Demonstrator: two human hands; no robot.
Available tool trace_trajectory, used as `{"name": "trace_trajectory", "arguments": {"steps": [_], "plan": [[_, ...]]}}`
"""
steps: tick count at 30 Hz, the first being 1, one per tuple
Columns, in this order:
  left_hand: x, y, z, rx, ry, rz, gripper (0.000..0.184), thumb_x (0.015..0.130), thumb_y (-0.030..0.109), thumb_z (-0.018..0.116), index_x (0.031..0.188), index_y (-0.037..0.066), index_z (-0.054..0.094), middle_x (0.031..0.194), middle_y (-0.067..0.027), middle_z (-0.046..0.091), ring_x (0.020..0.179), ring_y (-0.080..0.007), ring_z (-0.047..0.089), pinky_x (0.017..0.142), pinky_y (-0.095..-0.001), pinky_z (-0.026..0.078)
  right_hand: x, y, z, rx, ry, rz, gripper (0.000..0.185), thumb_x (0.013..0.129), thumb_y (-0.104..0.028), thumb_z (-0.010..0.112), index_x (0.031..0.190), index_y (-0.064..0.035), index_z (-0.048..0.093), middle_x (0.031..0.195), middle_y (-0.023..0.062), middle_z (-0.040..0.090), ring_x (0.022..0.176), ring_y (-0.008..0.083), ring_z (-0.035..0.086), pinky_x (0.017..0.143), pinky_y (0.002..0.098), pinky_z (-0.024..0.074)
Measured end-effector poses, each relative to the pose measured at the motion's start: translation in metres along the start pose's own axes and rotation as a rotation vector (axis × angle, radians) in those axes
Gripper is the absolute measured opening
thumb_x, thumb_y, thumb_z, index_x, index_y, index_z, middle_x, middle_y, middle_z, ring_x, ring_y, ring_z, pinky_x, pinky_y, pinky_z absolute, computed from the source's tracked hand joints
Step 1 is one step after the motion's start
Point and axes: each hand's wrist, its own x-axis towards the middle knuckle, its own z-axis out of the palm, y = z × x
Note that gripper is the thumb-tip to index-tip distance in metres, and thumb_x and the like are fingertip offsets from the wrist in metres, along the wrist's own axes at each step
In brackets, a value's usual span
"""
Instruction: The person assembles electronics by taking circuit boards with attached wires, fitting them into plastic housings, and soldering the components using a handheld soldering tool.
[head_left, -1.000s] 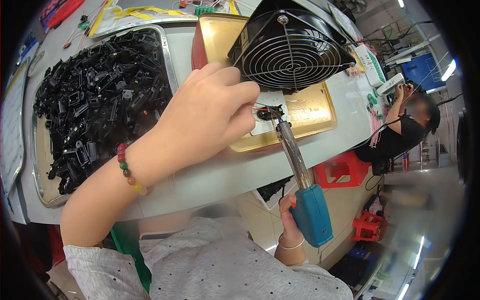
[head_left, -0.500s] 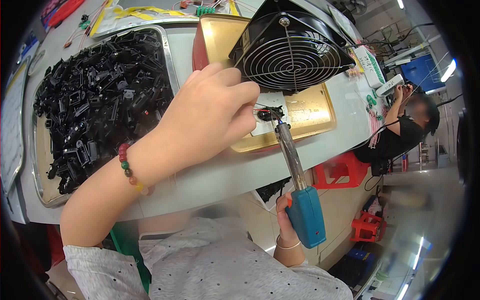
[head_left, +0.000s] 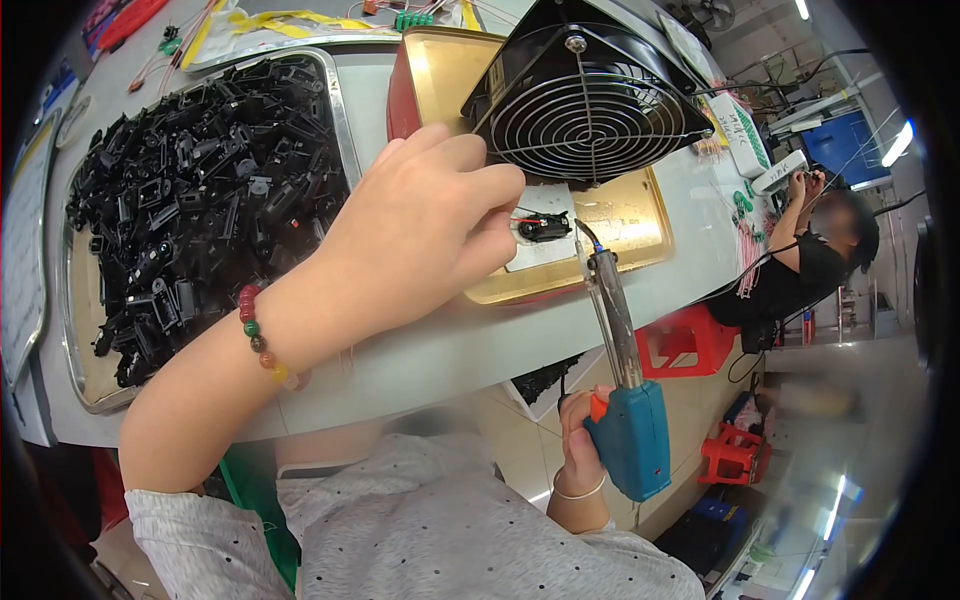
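My right hand (head_left: 580, 445) is wrapped round a blue soldering gun (head_left: 637, 440) with a red trigger. Its metal tip points up at the right of a small black plastic part (head_left: 545, 227), a short gap away from it. That part lies on a white pad (head_left: 528, 256). Fingers of my left hand (head_left: 430, 215) are pinched together just left of the part. A thin red wire (head_left: 522, 219) runs from these fingertips to the part; the rest of the wire is hidden by the hand.
A black fan with a wire guard (head_left: 590, 125) stands on a gold tin lid (head_left: 640, 225) behind the part. At left, a metal tray (head_left: 345, 120) is heaped with black plastic parts. Another person (head_left: 800, 250) sits at the right, near a red stool (head_left: 690, 345).
The soldering gun has moved right, and its tip has come away from the black part. My left hand has hardly moved.
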Motion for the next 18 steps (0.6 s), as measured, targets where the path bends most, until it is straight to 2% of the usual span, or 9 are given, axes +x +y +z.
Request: {"name": "trace_trajectory", "arguments": {"steps": [2, 11, 15, 17, 18], "plan": [[0.0, 0.0, 0.0, 0.001, 0.001, 0.001, 0.006, 0.075, 0.009, 0.059, 0.077, 0.003, 0.057, 0.072, -0.0092, 0.049, 0.072, -0.0265, 0.046, 0.067, -0.0364, 0.042, 0.003, 0.006, -0.007, -0.175, -0.01, -0.085, 0.05, 0.079, -0.018, 0.06, 0.124, -0.0022, 0.044, 0.069, 0.0004, 0.039, 0.061, 0.0107, 0.039, 0.069, 0.0304, 0.0389], [0.001, 0.001, -0.001, 0.0, 0.002, 0.0, 0.006, 0.075, 0.009, 0.06, 0.077, 0.003, 0.058, 0.072, -0.0087, 0.049, 0.072, -0.026, 0.046, 0.067, -0.036, 0.042, 0.006, 0.005, -0.013, -0.222, -0.126, -0.147, 0.05, 0.079, -0.018, 0.061, 0.124, -0.0027, 0.043, 0.066, 0.0002, 0.039, 0.059, 0.0114, 0.039, 0.066, 0.0299, 0.0374], [0.0, 0.001, -0.003, -0.042, 0.011, -0.009, 0.007, 0.077, 0.01, 0.061, 0.079, 0.003, 0.059, 0.072, -0.0082, 0.05, 0.071, -0.026, 0.048, 0.067, -0.0357, 0.042, 0.001, 0.011, 0.003, 0.088, 0.143, -0.006, 0.051, 0.08, -0.019, 0.061, 0.125, -0.0028, 0.043, 0.065, 0.0003, 0.039, 0.058, 0.0114, 0.039, 0.064, 0.0292, 0.0368], [0.002, 0.004, -0.009, -0.037, 0.05, -0.014, 0.01, 0.078, 0.012, 0.063, 0.081, 0.003, 0.061, 0.073, -0.0081, 0.051, 0.072, -0.0257, 0.049, 0.066, -0.0356, 0.043, 0.0, 0.008, 0.006, -0.113, 0.113, -0.084, 0.051, 0.08, -0.02, 0.062, 0.125, -0.003, 0.043, 0.065, 0.0003, 0.039, 0.058, 0.0114, 0.039, 0.063, 0.029, 0.0365], [0.004, 0.008, -0.015, -0.012, 0.082, -0.016, 0.011, 0.079, 0.014, 0.064, 0.082, 0.003, 0.062, 0.073, -0.008, 0.051, 0.073, -0.0254, 0.05, 0.066, -0.0355, 0.043, 0.001, 0.001, 0.007, -0.445, -0.028, -0.215, 0.051, 0.081, -0.02, 0.062, 0.125, -0.003, 0.043, 0.065, 0.0003, 0.039, 0.058, 0.0115, 0.039, 0.063, 0.029, 0.0363]]}}
